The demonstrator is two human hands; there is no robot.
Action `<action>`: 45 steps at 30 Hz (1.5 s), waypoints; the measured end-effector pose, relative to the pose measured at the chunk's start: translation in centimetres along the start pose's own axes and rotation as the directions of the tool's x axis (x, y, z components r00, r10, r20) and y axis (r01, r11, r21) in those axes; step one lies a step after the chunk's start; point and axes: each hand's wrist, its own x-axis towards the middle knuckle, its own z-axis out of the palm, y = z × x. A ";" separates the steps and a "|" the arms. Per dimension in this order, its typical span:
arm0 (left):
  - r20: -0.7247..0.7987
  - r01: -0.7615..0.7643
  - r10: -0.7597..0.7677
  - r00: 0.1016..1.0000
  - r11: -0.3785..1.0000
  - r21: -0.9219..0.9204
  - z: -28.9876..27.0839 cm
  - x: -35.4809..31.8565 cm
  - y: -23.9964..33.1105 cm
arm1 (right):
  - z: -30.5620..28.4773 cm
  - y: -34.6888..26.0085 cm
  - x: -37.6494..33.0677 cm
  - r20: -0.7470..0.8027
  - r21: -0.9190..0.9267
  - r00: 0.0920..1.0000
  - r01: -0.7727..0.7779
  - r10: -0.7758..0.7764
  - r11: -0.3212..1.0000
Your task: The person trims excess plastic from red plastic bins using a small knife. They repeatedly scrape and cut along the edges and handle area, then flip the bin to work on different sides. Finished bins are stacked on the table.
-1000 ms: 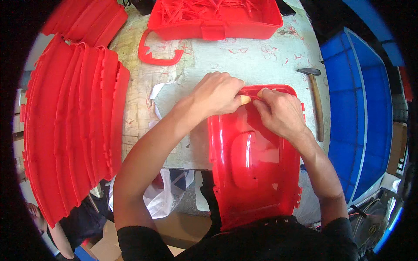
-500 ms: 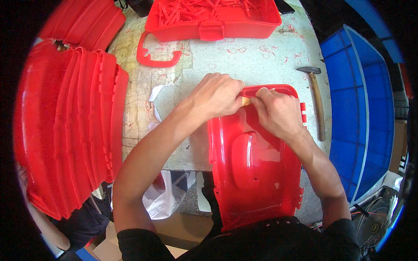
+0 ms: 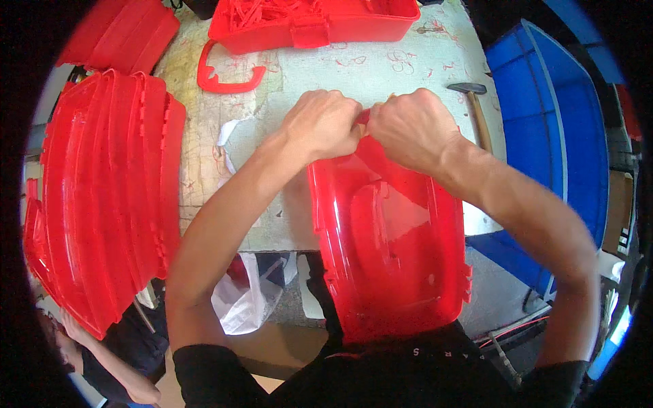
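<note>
A glossy red plastic case lid (image 3: 408,285) lies with its near end against my black shirt and its far end on the worktable. My left hand (image 3: 325,124) is closed at the lid's far edge, knuckles up. Close beside it, my right hand (image 3: 415,129) is also closed at that edge, with its wrist bent and elbow out. A bit of red rim shows in the narrow gap between the fists. The fingertips are hidden under the hands, as is most of the far edge. A small tan bit shows by the right hand's fingers; I cannot tell what it is.
A red box (image 3: 367,30) of red plastic scraps stands at the back, with a loose red handle (image 3: 235,87) before it. A hammer (image 3: 481,115) and blue crates (image 3: 530,122) are on the right. Stacked red shells (image 3: 102,204) fill the left, near another person's arm (image 3: 109,360).
Both fists have shifted and turned at the lid's far edge, and my right elbow has swung outward. A tan piece between the hands is now mostly hidden. The whole view has shifted slightly.
</note>
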 end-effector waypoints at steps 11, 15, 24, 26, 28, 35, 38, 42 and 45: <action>0.018 -0.047 0.046 0.999 0.997 0.057 -0.9 0.5 -0.4 | 2.4 -1.9 -0.2 -0.145 0.142 0.931 -0.314 0.334 0.939; -0.042 -0.076 0.075 0.996 0.997 -0.010 -0.5 0.4 -0.8 | 0.1 -0.7 1.1 -0.011 -0.256 0.997 0.070 -0.076 0.964; 0.019 -0.048 0.048 0.999 0.999 -0.002 -0.3 0.8 -1.2 | 2.4 -2.2 1.0 -0.002 0.195 0.888 -0.450 0.460 0.871; 0.031 -0.055 0.055 0.998 0.998 0.020 -0.9 0.8 -1.3 | 3.2 -2.2 0.5 -0.033 0.284 0.873 -0.458 0.486 0.842; 0.047 -0.102 0.104 0.993 0.994 -0.045 -1.1 0.6 -1.6 | 3.0 -1.1 -0.7 -0.144 0.278 0.899 -0.364 0.413 0.889; 0.115 0.173 -0.145 0.983 0.940 -0.295 -0.4 -0.1 -2.1 | 0.4 -2.4 -4.6 0.039 -0.012 0.967 -0.251 0.251 0.968; 0.041 0.261 -0.261 0.965 0.916 -0.304 -0.4 -2.3 -3.4 | 0.5 0.3 -10.0 -0.410 0.417 0.791 -0.280 0.454 0.865; -0.043 0.452 -0.486 0.873 0.839 -0.304 -1.2 -8.5 -6.4 | 2.0 2.6 -17.2 0.014 0.640 0.650 -0.590 0.760 0.493; 0.102 0.538 -0.556 0.825 0.718 -0.441 -2.8 -12.5 -6.1 | 4.9 0.8 -17.2 0.125 0.635 0.660 -0.627 0.741 0.452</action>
